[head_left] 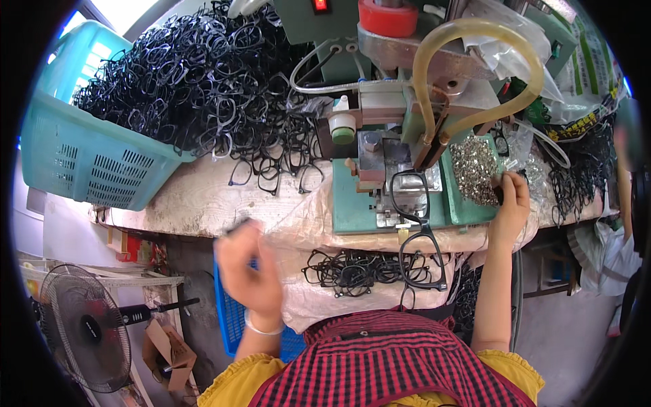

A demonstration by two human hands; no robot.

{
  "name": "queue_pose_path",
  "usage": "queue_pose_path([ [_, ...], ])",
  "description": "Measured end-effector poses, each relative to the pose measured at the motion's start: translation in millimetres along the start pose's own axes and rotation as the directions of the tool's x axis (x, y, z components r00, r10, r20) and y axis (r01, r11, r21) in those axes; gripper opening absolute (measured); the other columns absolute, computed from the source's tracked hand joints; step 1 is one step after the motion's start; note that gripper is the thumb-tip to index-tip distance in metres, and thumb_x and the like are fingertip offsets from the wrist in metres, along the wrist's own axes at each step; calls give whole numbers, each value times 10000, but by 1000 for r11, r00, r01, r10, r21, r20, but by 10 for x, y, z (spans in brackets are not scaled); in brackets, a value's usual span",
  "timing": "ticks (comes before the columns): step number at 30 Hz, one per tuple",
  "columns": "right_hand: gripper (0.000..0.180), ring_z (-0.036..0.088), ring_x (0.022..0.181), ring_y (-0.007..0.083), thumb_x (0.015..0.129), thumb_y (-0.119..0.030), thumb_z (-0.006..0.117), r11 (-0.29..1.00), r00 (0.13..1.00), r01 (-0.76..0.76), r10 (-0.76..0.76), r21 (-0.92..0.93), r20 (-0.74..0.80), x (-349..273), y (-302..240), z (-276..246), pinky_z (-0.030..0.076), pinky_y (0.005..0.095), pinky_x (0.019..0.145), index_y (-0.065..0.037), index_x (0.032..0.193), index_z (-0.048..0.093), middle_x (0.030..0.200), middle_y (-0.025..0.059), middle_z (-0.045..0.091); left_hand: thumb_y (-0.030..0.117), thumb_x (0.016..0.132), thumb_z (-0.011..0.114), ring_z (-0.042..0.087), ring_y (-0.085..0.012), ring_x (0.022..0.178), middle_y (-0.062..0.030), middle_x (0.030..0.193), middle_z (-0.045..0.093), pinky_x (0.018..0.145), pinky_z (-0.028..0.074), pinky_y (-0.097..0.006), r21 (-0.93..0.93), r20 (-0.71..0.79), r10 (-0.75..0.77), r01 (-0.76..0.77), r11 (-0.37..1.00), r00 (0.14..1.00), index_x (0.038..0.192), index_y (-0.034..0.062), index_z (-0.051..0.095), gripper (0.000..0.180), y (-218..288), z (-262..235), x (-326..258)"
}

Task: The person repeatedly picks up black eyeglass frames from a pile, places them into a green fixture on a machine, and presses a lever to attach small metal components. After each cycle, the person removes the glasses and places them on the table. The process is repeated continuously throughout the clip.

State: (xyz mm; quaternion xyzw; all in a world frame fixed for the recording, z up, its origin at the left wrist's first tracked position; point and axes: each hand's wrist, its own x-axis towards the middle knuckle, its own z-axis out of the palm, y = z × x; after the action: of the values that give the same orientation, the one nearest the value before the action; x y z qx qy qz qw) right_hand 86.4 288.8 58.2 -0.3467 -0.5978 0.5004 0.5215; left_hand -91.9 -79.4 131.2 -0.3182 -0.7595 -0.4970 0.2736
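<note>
My left hand (249,271) is raised over the table's front edge, left of the machine. Motion smears its curled fingers, and a dark patch shows at a fingertip; I cannot tell whether it holds anything. At the right rim of a green tray (453,203) heaped with small shiny metal parts (476,169), my right hand (513,203) has its fingers drawn together; what they pinch, if anything, is hidden. Between the hands, a black eyeglass frame (426,239) hangs upright at the front of a green bench machine (347,203), touched by neither hand.
Black eyeglass frames (203,74) pile high at the back left beside a turquoise basket (102,159). More frames (366,271) lie on cloth at my lap. A tan hose (536,61) loops over the machine. A fan (88,329) stands lower left, near a blue crate (232,325).
</note>
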Motion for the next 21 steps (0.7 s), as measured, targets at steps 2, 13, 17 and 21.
queue_pose_path([
  [2, 121, 626, 872, 100, 943, -64, 658, 989, 995, -40, 52, 141, -84, -39, 71, 0, 500, 239, 809, -18, 1054, 681, 973, 31, 685, -64, 844, 659, 632, -273, 969, -124, 1017, 694, 891, 472, -365, 164, -11, 10, -8, 986, 1000, 998, -13, 670, 162, -198, 0, 391],
  [13, 145, 620, 797, 81, 888, -78, 716, 982, 986, 28, 4, -186, 168, 10, -313, 495, 483, 224, 736, 7, 1005, 711, 892, 21, 705, -36, 738, 596, 594, -313, 1035, -96, 997, 672, 964, 457, -416, 338, 631, 290, -591, 732, 720, 1048, 63, 667, 333, -1602, 1479, 1262],
  [17, 160, 652, 839, 121, 848, -39, 722, 916, 992, 117, -90, -385, 87, -263, -355, -120, 513, 268, 806, 17, 998, 728, 928, 66, 723, -57, 744, 570, 588, -324, 966, -97, 957, 644, 861, 484, -419, 228, 751, 264, -613, 756, 605, 1138, 69, 641, 419, -1743, 1142, 1233],
  [21, 136, 656, 892, 150, 832, -14, 716, 930, 998, 69, -61, -361, 34, -479, -365, -546, 502, 277, 840, 30, 960, 719, 950, 72, 711, -41, 795, 610, 613, -282, 818, -89, 898, 613, 695, 511, -356, 88, 645, 328, -494, 865, 690, 1159, 41, 616, 374, -1773, 885, 1008],
])
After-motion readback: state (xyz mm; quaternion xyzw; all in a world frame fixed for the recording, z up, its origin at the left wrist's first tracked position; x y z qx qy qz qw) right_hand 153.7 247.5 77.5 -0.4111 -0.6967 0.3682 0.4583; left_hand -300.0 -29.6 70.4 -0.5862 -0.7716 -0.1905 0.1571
